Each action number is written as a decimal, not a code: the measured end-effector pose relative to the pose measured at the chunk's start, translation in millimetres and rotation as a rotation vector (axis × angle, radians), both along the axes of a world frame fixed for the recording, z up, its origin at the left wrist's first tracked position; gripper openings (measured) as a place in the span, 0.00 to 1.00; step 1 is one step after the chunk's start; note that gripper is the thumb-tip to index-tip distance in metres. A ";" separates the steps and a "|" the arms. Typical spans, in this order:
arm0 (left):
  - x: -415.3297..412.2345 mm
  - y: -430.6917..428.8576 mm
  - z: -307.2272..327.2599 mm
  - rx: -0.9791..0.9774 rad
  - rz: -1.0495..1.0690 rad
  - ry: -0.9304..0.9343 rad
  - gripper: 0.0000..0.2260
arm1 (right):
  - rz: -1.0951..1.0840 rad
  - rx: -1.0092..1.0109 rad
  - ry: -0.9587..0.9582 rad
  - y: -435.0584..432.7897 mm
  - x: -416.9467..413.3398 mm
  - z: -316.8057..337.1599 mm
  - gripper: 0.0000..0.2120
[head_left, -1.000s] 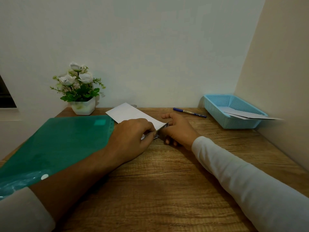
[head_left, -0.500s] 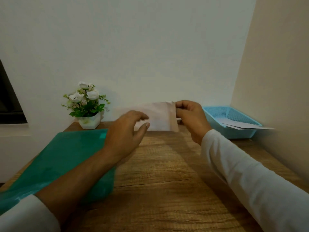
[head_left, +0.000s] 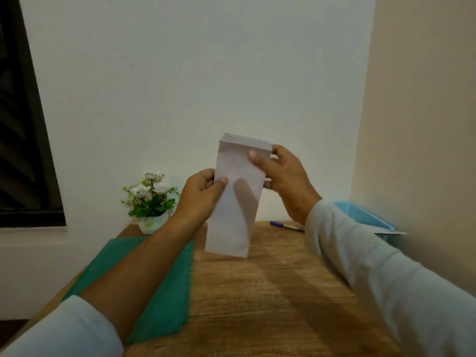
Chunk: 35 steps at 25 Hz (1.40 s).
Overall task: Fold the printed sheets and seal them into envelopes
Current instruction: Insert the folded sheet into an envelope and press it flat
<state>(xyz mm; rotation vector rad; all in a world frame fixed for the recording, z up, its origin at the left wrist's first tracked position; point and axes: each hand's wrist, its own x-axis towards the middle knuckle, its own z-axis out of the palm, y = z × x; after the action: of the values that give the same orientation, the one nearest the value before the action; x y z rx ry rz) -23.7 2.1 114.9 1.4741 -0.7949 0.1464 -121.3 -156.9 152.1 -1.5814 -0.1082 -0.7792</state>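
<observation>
A white envelope [head_left: 235, 202] hangs upright in the air above the wooden desk [head_left: 270, 292], its long side vertical and its flap end at the top. My left hand [head_left: 203, 194] pinches its left edge about halfway up. My right hand [head_left: 283, 176] grips the upper right corner, thumb on the front face near the folded flap. I cannot tell whether a sheet is inside.
A green plastic folder [head_left: 154, 284] lies on the desk's left side. A small white pot of flowers [head_left: 150, 202] stands at the back left. A blue pen [head_left: 287, 225] lies at the back, and a blue basket [head_left: 360, 217] holding paper sits against the right wall.
The envelope went from lying on the desk to being lifted and turned upright. My left hand, open half a second ago, now grips its left edge. The view tilted upward.
</observation>
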 end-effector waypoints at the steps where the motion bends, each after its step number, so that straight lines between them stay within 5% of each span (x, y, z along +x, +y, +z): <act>1: -2.0 -1.0 2.0 -0.037 -0.007 0.054 0.08 | 0.001 -0.030 0.048 0.1 1.1 -7.5 0.16; 9: -16.3 -2.3 31.5 -0.144 -0.025 0.111 0.08 | -0.054 -0.126 0.078 -5.1 -2.5 -6.8 0.06; 15: -14.1 5.0 21.5 -0.160 0.006 0.116 0.16 | -0.096 -0.055 0.085 -8.2 -4.3 -18.4 0.15; 21: -12.4 12.7 27.7 -0.081 0.100 -0.094 0.16 | -0.132 -0.185 -0.025 -7.7 -8.0 -9.8 0.24; 28: -19.1 20.2 26.9 -0.032 0.043 -0.124 0.06 | -0.112 -0.241 0.005 -4.2 -4.7 -10.3 0.03; 35: -26.2 22.3 33.3 -0.053 -0.031 -0.182 0.11 | -0.128 -0.226 -0.094 1.1 -8.5 -10.8 0.22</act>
<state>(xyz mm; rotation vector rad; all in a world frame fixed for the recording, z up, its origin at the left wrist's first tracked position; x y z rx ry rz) -49.8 24.4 148.1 1.4118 -0.9535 0.2796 -129.9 -155.9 141.3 -1.7779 -0.1689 -0.9684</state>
